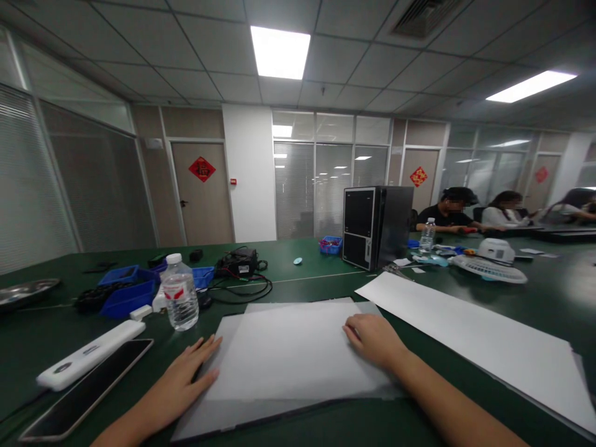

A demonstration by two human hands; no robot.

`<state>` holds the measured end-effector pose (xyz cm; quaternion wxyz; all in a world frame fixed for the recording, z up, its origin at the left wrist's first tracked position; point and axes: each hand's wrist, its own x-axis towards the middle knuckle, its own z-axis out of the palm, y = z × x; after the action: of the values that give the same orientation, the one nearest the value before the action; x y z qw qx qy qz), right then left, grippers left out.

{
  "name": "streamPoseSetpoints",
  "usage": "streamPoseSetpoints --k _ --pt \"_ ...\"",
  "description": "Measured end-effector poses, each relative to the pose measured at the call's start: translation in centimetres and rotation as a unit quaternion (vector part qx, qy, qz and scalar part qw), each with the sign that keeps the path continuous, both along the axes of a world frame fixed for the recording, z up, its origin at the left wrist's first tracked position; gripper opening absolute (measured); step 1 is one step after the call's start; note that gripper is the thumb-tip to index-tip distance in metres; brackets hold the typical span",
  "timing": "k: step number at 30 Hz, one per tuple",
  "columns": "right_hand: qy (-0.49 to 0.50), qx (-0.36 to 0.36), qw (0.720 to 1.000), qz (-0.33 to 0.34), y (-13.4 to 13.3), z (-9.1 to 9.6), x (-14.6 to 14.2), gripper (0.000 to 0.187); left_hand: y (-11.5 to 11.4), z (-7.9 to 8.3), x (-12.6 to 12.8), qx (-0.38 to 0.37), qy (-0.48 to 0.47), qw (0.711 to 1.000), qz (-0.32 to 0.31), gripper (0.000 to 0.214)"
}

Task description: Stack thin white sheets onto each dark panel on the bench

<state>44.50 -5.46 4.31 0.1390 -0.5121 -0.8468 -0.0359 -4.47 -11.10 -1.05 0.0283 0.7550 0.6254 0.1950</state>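
Note:
In front of me on the green table lies a white, slightly see-through sheet. Under it is a grey flat panel with a dark edge, turned a little relative to the sheet. My left hand is open, its fingers stretched out and touching the left edge of the stack. On the right side of the sheet rests my right hand, fingers curled in and closed; nothing shows in it, though the undersides of its fingers are hidden.
Left of the sheet stand a water bottle, a white power strip-like bar and a phone-like slab. Blue bins and a black adapter lie behind. Right are white boards, a computer tower and a fan; people sit beyond.

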Motion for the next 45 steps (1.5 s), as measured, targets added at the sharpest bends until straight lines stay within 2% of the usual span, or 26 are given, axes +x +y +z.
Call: streamPoseSetpoints --k 6,9,12,15,19,22,27,32,34,37,41,45 --pt "0.029 -0.041 0.99 0.13 -0.4 -0.9 -0.9 0.038 -0.1 0.2 0.1 -0.014 0.012 1.0 0.009 0.063" --pt "0.036 -0.047 0.989 0.135 0.6 -1.5 -0.1 0.043 -0.1 0.4 0.1 -0.019 0.021 1.0 0.011 0.062" --pt "0.042 -0.019 0.997 0.063 2.6 -1.9 2.1 0.044 0.0 0.7 0.3 -0.018 0.031 0.999 0.012 0.06" --pt "0.039 0.017 0.997 -0.061 5.0 -2.3 6.0 0.045 0.1 1.1 0.8 -0.026 0.045 0.999 0.017 0.06" --pt "0.026 0.012 0.973 -0.23 6.7 -3.5 11.5 0.06 0.0 1.7 1.6 -0.04 0.065 0.997 0.032 0.063" --pt "0.019 -0.023 0.956 -0.293 7.1 -4.4 13.8 0.056 -0.3 2.0 2.0 -0.044 0.076 0.995 0.038 0.064" --pt "-0.003 -0.044 0.951 -0.305 7.3 -4.4 13.2 0.039 -0.3 2.4 2.1 -0.05 0.079 0.995 0.042 0.066" --pt "-0.029 0.005 0.938 -0.346 6.4 -2.4 10.4 0.035 -0.4 2.8 2.3 -0.046 0.067 0.996 0.04 0.065" --pt "-0.039 0.029 0.942 -0.333 5.5 -1.4 8.9 0.035 -0.4 3.0 2.4 -0.042 0.061 0.996 0.042 0.063" --pt "-0.056 0.062 0.959 -0.273 3.8 -0.1 5.9 0.032 -0.3 2.9 2.6 -0.036 0.052 0.997 0.049 0.059" --pt "-0.081 0.075 0.987 -0.12 1.0 0.9 0.9 0.029 0.0 2.4 2.5 -0.027 0.036 0.998 0.054 0.06" --pt "-0.106 0.056 0.992 0.039 -1.6 1.1 -3.2 0.035 0.2 2.0 1.9 -0.02 0.017 0.998 0.054 0.064"
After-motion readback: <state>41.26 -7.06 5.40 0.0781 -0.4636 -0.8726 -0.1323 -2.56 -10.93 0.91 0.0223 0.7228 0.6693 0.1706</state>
